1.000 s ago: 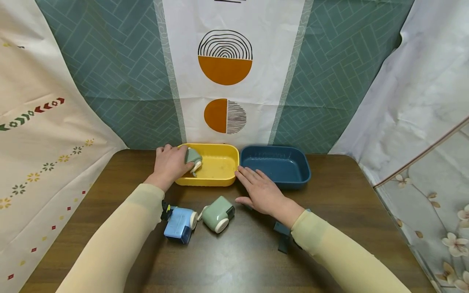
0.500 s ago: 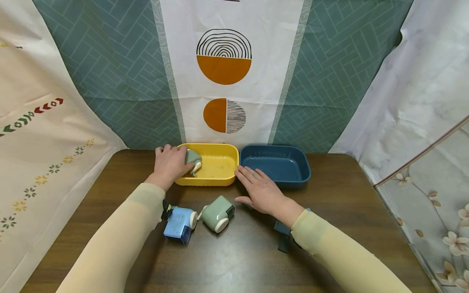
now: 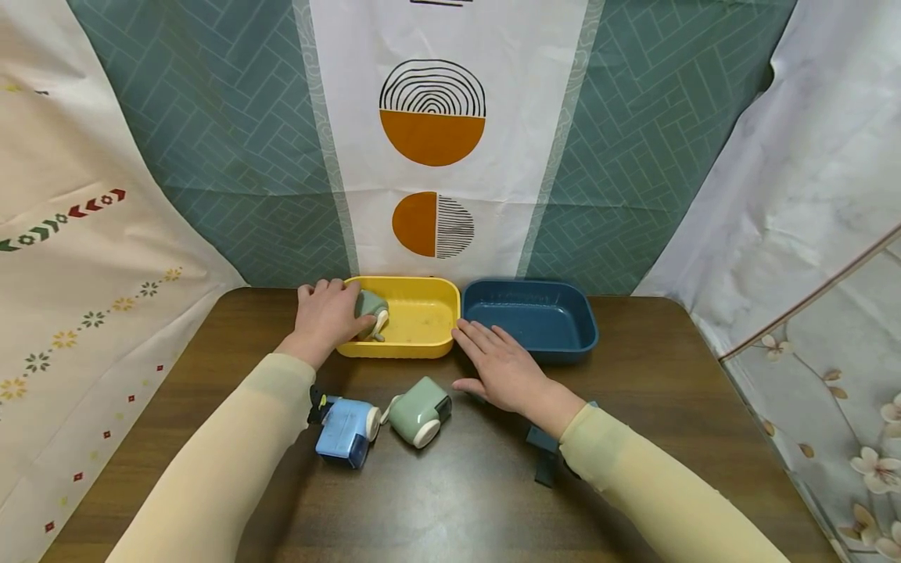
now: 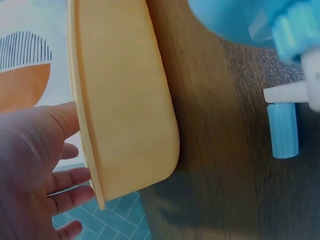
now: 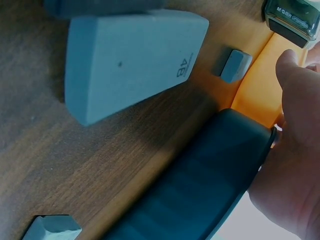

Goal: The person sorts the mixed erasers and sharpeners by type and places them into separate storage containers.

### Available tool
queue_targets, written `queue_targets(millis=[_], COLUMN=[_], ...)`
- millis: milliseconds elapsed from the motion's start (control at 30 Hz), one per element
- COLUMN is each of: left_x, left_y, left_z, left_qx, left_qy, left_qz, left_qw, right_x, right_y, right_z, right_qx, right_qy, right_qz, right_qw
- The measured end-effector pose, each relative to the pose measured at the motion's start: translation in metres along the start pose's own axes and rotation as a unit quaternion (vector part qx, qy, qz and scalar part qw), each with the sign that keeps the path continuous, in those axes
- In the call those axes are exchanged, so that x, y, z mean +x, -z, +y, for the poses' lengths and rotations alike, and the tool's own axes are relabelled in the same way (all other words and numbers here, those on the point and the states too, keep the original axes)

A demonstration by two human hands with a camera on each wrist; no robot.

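Note:
My left hand (image 3: 327, 319) reaches over the left end of the yellow bin (image 3: 421, 349) and holds a grey-green pencil sharpener (image 3: 371, 303) low inside, its white crank hanging toward the front. In the left wrist view the bin wall (image 4: 125, 100) hides the sharpener behind the fingers. Palm down, my right hand (image 3: 503, 367) lies with straight fingers at the corner where the yellow bin and the dark blue bin (image 3: 584, 344) meet. A small eraser (image 3: 476, 397) shows under its thumb; the right wrist view shows this eraser (image 5: 236, 66) by the yellow wall.
A blue pencil sharpener (image 3: 345, 430) and a green one (image 3: 417, 412) lie on the table in front of the yellow bin. Beneath the right forearm are dark erasers (image 3: 542, 439); a large 4B eraser (image 5: 135, 62) shows close to that wrist. Patterned cloth hangs behind the bins.
The sharpener in the left hand has sunk slightly in the yellow bin and its crank has swung a little. The right hand stays in place.

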State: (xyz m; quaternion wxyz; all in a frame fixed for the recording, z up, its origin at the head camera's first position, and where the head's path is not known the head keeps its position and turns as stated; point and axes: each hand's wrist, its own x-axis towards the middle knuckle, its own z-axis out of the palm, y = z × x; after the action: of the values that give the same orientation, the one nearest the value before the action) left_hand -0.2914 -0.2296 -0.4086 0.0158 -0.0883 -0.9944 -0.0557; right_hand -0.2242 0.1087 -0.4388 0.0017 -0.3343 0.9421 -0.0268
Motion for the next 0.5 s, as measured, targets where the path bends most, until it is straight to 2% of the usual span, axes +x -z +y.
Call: queue_targets(millis=[200, 500], left_x=[-0.007, -0.021], left_y=[0.002, 0.01], left_z=[-0.003, -0.002], left_qx=[-0.009, -0.012], left_qy=[-0.005, -0.024], left_qz=[0.006, 0.032], left_qw=[0.9999, 0.9991], right_x=[-0.001, -0.002], right_y=[-0.002, -0.006], right_z=[-0.002, -0.004], right_qx=[-0.01, -0.016], right_qy=[0.002, -0.002], right_qz=[0.002, 0.006], right_qw=[1.0, 1.0])
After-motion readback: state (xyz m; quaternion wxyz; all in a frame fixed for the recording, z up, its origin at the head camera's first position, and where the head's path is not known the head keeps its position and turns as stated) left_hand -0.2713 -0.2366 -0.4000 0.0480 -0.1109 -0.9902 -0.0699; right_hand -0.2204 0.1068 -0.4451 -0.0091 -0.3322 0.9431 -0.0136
